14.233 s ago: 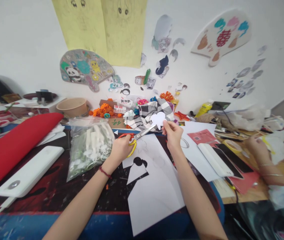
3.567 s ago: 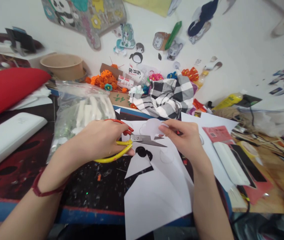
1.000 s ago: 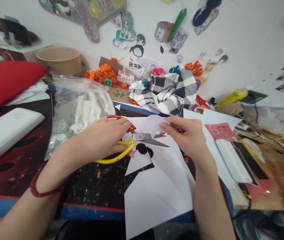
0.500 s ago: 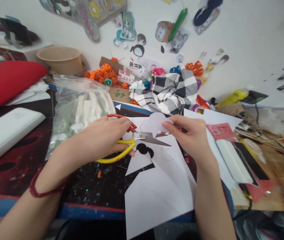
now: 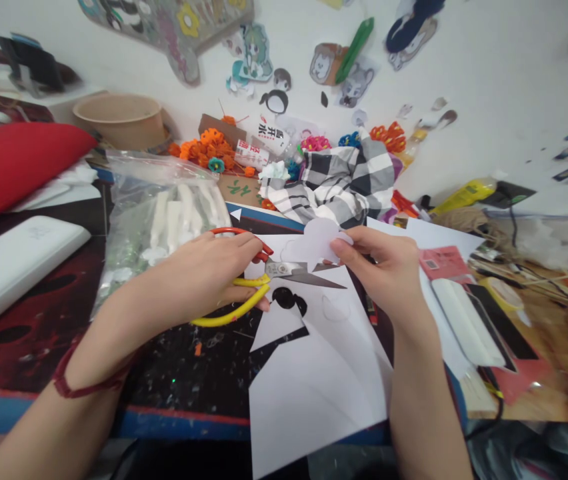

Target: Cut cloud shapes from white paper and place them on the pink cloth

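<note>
My left hand [image 5: 214,270] is closed round the handles of a pair of scissors [image 5: 289,270], one handle red and the other yellow. The blades point right and stand slightly apart. Between thumb and fingers, my right hand [image 5: 381,260] pinches a white paper cutout [image 5: 317,243] with a rounded, lobed outline. This cutout hangs just above the blades; whether it touches them I cannot tell. Below lie white paper sheets [image 5: 319,393] with cut edges, some with faint drawn curves. A smaller paper scrap [image 5: 277,323] rests beside a round black thing [image 5: 283,297].
A clear plastic bag [image 5: 164,220] of white strips lies behind my left hand. At the back are a checked cloth [image 5: 339,187] and orange pipe-cleaner-like flowers [image 5: 204,150]. A white case [image 5: 19,267] sits left; a white box-like object [image 5: 469,323] lies right.
My right hand and the paper cutout have shifted slightly right. The scissor blades have turned a little, and the left hand has barely moved.
</note>
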Available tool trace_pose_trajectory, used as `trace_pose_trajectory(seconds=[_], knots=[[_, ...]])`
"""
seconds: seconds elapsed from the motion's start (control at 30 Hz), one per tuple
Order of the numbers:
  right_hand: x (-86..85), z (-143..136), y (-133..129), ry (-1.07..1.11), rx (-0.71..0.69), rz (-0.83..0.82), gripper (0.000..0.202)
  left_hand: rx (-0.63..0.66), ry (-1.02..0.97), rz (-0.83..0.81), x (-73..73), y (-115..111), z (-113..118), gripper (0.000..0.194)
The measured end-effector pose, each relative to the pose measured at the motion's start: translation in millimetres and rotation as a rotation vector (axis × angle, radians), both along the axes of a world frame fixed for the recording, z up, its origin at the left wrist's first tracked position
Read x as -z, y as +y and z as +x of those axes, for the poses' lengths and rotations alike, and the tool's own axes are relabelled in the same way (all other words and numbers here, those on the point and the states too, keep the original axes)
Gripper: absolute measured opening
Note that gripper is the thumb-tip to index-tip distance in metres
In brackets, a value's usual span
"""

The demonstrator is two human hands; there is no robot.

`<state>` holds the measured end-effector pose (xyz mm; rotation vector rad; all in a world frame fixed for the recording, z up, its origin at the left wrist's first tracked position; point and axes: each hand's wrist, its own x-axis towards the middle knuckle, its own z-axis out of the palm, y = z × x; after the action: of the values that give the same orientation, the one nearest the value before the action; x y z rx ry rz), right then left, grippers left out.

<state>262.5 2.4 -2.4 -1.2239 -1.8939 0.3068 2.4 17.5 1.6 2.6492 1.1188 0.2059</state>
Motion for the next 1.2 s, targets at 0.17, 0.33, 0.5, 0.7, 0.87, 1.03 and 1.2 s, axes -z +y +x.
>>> trace_pose_trajectory(seconds=[0.17,0.33,0.5,0.7,0.87,1.03,1.2], knots=[[-0.3,0,-1,0.046,0.019,-0.002,0.017,-0.01,-0.009,0.014,0.3,0,-1,0.041],[-0.9,0,-1,0.081,0.015,-0.008,0.018,-0.014,-0.021,0.008,1.2,0,-3,0.041],[-0.8,0,1,0.121,0.026,0.031,0.019,-0.035,-0.037,0.012,1.2,0,-6,0.038],[0.9,2,1,0.205,0.018,0.025,0.019,-0.04,-0.079,0.002,1.5,-1,-9,0.033],[-0.1,3,1,0.227,0.031,0.038,0.018,-0.05,-0.109,-0.017,-1.3,-2,-9,0.03],[-2.2,3,0,0.253,0.02,0.039,0.015,-0.071,-0.13,-0.039,-2.4,-2,-10,0.035],[-3.2,4,1,0.269,0.019,0.067,0.018,-0.104,-0.169,-0.047,-2.5,-3,-11,0.04]])
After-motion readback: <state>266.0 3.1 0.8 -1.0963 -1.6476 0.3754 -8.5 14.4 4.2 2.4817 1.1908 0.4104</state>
